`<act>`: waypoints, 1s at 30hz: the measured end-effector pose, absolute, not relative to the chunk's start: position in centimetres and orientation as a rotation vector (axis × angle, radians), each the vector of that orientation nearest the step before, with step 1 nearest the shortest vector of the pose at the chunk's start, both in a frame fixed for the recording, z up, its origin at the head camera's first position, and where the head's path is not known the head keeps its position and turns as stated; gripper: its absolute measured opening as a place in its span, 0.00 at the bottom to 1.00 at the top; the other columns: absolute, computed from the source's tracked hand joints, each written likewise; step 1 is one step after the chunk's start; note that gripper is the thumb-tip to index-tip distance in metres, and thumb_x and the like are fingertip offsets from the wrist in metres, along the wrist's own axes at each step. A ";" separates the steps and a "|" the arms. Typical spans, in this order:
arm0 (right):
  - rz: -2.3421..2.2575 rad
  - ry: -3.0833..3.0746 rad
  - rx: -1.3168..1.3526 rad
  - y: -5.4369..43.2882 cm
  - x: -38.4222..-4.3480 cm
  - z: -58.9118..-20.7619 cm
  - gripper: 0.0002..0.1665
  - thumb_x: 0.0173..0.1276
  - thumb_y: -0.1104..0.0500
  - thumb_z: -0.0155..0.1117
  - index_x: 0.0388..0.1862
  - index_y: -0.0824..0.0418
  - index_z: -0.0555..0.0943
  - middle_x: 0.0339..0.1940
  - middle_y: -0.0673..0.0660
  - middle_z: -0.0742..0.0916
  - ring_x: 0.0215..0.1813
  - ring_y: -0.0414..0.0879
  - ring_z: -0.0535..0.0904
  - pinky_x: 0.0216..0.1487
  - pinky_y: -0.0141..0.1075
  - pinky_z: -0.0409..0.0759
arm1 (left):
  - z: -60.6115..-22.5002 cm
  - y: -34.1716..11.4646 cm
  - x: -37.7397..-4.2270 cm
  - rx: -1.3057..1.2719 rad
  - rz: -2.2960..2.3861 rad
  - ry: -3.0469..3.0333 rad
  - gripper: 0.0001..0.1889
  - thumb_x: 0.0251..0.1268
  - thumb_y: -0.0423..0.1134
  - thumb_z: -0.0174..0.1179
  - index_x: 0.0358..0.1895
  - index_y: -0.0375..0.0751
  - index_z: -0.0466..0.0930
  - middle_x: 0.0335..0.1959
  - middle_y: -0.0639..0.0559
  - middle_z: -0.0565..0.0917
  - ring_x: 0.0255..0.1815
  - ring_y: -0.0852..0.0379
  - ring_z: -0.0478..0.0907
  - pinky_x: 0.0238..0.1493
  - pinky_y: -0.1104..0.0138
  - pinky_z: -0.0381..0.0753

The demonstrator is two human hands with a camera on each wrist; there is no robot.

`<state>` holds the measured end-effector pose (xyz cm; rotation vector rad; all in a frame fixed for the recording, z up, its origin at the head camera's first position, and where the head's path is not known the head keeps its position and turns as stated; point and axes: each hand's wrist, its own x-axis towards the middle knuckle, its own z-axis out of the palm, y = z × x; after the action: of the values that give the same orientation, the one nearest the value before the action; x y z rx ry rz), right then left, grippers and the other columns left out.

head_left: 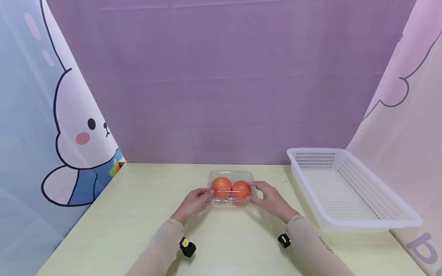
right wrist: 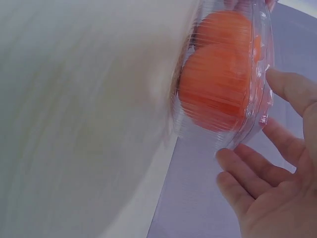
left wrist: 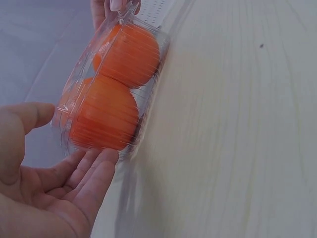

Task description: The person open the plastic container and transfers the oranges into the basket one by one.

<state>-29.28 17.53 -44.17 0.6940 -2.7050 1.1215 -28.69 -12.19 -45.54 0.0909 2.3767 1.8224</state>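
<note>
A clear plastic clamshell box [head_left: 230, 203] with two round orange-red fruits [head_left: 221, 186] in it sits on the table, its lid over them. My left hand [head_left: 194, 202] is at the box's left end. In the left wrist view its thumb tip is by the lid edge, and its nearly straight fingers [left wrist: 94, 186] reach to the end wall. At the right end is my right hand [head_left: 271, 199], thumb and forefinger spread across that side. The right wrist view shows its thumb at the lid corner and its fingers [right wrist: 242, 171] extended along the rim.
A white perforated plastic basket [head_left: 324, 214] stands on the right of the pale wooden table [head_left: 131, 214]. A purple cloth [head_left: 221, 84] hangs behind, with printed cloths at both sides. Black wrist cameras [head_left: 188, 247] sit at both sleeves.
</note>
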 end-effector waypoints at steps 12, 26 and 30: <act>1.175 -2.680 0.693 17.3 -29.2 -44.2 0.29 0.68 0.56 0.71 0.66 0.62 0.77 0.64 0.62 0.79 0.58 0.61 0.80 0.58 0.57 0.79 | -45.8 -12.0 -28.5 0.078 1.829 2.409 0.35 0.72 0.53 0.60 0.70 0.28 0.66 0.57 0.39 0.79 0.56 0.44 0.79 0.58 0.52 0.80; 1.181 -2.716 0.658 17.3 -29.0 -43.7 0.29 0.68 0.54 0.71 0.65 0.60 0.77 0.63 0.62 0.79 0.57 0.60 0.80 0.57 0.57 0.80 | -46.3 -10.5 -28.0 0.151 1.819 2.455 0.50 0.64 0.50 0.68 0.78 0.30 0.47 0.76 0.32 0.57 0.76 0.34 0.56 0.71 0.44 0.62; 1.164 -2.721 0.658 17.4 -29.1 -43.7 0.28 0.69 0.54 0.70 0.65 0.61 0.77 0.63 0.62 0.79 0.57 0.60 0.80 0.56 0.56 0.81 | -46.9 -10.1 -28.1 0.149 1.803 2.502 0.52 0.61 0.49 0.71 0.79 0.33 0.47 0.77 0.33 0.56 0.77 0.34 0.53 0.73 0.40 0.57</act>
<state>-29.05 17.36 -43.73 0.6575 -2.7215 1.1638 -28.10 -10.09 -46.88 0.1494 2.5024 1.8033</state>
